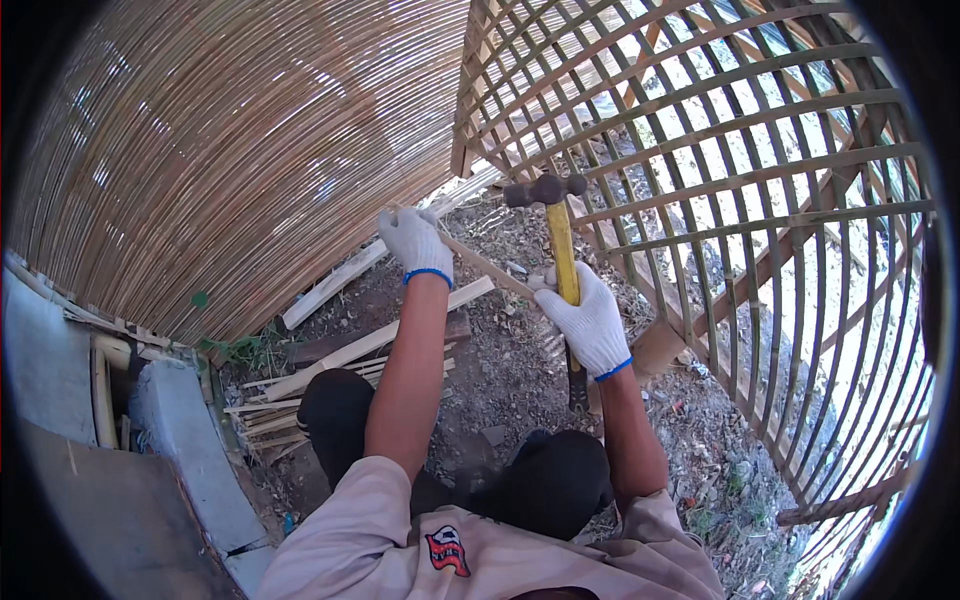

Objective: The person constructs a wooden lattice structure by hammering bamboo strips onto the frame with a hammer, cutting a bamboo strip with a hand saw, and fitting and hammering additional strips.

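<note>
A hammer [562, 245] is held by the right hand [592, 318], fingers wrapped round, head pointing forward; a wooden strip [485, 264], slanting forward-left, is pinched by the left hand [414, 243].

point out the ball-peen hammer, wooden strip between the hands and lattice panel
Ball-peen hammer [562, 243]: head view, yellow handle
Wooden strip [487, 265]: head view, visible middle
Lattice panel [740, 228]: head view, a crossing slat
</note>
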Motion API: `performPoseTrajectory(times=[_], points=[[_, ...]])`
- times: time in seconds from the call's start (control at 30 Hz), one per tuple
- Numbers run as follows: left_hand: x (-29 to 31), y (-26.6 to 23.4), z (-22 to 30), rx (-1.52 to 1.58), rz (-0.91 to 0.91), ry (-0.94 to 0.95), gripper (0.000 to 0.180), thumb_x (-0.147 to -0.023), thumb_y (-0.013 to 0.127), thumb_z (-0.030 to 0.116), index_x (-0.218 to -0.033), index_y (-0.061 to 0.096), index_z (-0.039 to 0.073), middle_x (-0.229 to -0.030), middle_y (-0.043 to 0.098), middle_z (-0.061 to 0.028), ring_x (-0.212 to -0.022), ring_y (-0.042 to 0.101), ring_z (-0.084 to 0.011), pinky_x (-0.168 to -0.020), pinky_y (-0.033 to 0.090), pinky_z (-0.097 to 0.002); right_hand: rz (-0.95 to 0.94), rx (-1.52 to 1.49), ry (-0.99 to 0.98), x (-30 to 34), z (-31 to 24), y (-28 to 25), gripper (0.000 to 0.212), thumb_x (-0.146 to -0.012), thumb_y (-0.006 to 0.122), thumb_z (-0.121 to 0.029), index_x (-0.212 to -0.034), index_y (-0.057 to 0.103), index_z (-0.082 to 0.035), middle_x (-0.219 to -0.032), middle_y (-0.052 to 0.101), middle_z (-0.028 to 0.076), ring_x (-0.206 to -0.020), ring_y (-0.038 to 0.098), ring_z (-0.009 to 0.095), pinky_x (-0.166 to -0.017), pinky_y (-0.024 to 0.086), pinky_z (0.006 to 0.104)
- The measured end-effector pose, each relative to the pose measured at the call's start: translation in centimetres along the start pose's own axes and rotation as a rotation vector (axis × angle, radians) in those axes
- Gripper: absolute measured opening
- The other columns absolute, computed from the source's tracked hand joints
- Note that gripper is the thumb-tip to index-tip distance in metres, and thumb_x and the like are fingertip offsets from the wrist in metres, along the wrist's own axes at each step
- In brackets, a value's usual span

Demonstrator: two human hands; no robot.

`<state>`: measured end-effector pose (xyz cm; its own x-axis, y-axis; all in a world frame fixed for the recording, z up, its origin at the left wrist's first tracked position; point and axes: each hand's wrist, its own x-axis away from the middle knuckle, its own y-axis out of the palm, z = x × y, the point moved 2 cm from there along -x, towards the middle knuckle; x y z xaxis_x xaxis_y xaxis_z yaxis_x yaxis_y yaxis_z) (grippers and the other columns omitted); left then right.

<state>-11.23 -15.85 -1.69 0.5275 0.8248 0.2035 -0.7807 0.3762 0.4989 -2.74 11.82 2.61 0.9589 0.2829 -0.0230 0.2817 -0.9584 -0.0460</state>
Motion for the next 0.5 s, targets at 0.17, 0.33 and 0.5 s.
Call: performPoseTrajectory(times=[0.17,0.33,0.5], points=[[8.3,-0.1,1.7,-0.218,0.031,0.081,0.053,-0.100,0.053,0.006,-0.151,0.043,-0.001,-0.111,0.057,-0.0171,-0.084,0.062,-0.0203,-0.073,0.052,-0.0401,0.134,0.219,-0.019,-0.7,-3.7,-2.2,0.036,-0.096,0.075,-0.027,-0.115,0.067,0.003,-0.096,0.076,0.009,-0.084,0.070,0.011,-0.077,0.056,0.0307],[15.9,3.8,8.7,-1.001,-0.963,1.508,0.044,-0.102,0.059,0.013,-0.146,0.059,0.011,-0.115,0.064,-0.0139,-0.100,0.064,-0.0301,-0.094,0.048,-0.0453,0.133,0.383,-0.123,-1.3,-9.0,-5.4,0.034,-0.095,0.075,-0.027,-0.112,0.067,0.002,-0.090,0.074,0.010,-0.081,0.071,0.014,-0.075,0.055,0.0314],[12.6,6.5,9.3,-1.042,-1.408,1.168,0.033,-0.103,0.063,0.014,-0.135,0.068,0.010,-0.105,0.065,-0.0118,-0.102,0.062,-0.0308,-0.090,0.049,-0.0454,0.262,0.411,-0.241,-1.4,-13.1,-5.4,0.029,-0.098,0.073,-0.025,-0.114,0.070,0.000,-0.082,0.074,0.008,-0.078,0.073,0.013,-0.071,0.055,0.0298]])
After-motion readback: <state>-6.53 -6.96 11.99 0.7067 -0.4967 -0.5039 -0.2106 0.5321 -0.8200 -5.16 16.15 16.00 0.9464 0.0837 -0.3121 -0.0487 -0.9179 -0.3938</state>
